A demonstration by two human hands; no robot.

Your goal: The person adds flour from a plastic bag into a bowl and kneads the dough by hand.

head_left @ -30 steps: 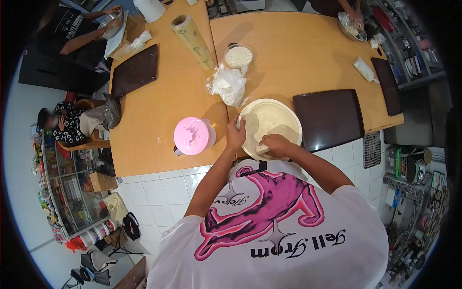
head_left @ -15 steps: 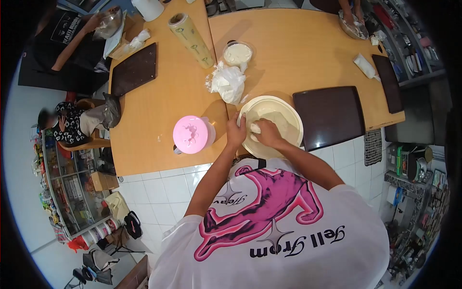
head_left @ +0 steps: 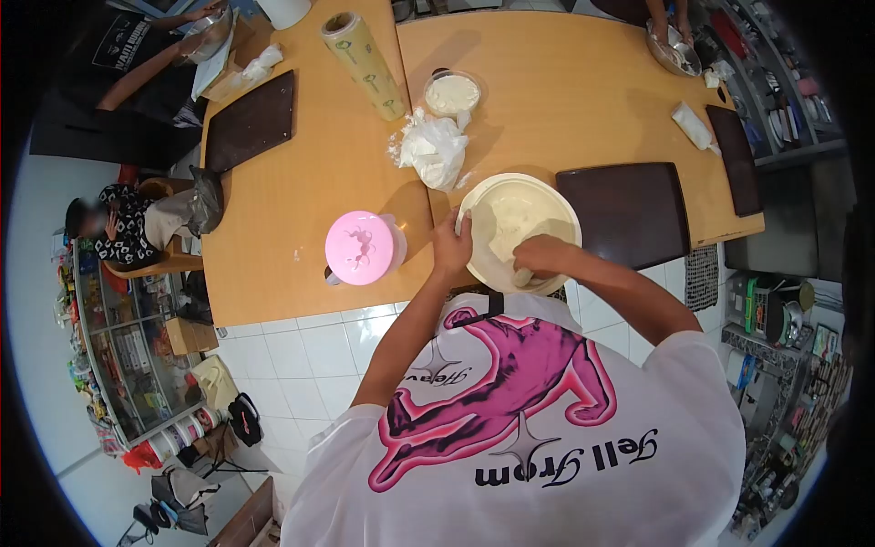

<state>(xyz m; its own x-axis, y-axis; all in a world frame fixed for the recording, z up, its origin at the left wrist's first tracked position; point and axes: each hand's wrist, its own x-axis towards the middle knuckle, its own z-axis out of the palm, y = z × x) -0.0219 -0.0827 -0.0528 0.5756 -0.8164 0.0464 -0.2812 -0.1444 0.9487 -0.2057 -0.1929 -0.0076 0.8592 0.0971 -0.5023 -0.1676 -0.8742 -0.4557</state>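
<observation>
A cream bowl [head_left: 566,202] with pale, floury dough [head_left: 512,223] inside stands at the table's front edge. My left hand [head_left: 451,244] grips its left rim, thumb toward the inside. Inside the bowl, at the lower right, my right hand [head_left: 540,256] is closed round a pale piece that looks like dough or a tool handle; I cannot tell which. Left of the bowl stands a jug with a pink lid [head_left: 360,248]. Behind the bowl lie an open plastic bag of white flour [head_left: 434,150] and a small tub of white powder [head_left: 452,95].
A dark tray [head_left: 624,214] lies right of the bowl, another [head_left: 251,121] at the left. A roll of plastic wrap [head_left: 363,66] stands behind the flour. Two people work at metal bowls [head_left: 673,52] at the far corners; another person [head_left: 128,223] sits at the left.
My right hand moved left inside the bowl, then back to its lower right side. My left hand stays on the rim. The bowl has shifted slightly right and away from me.
</observation>
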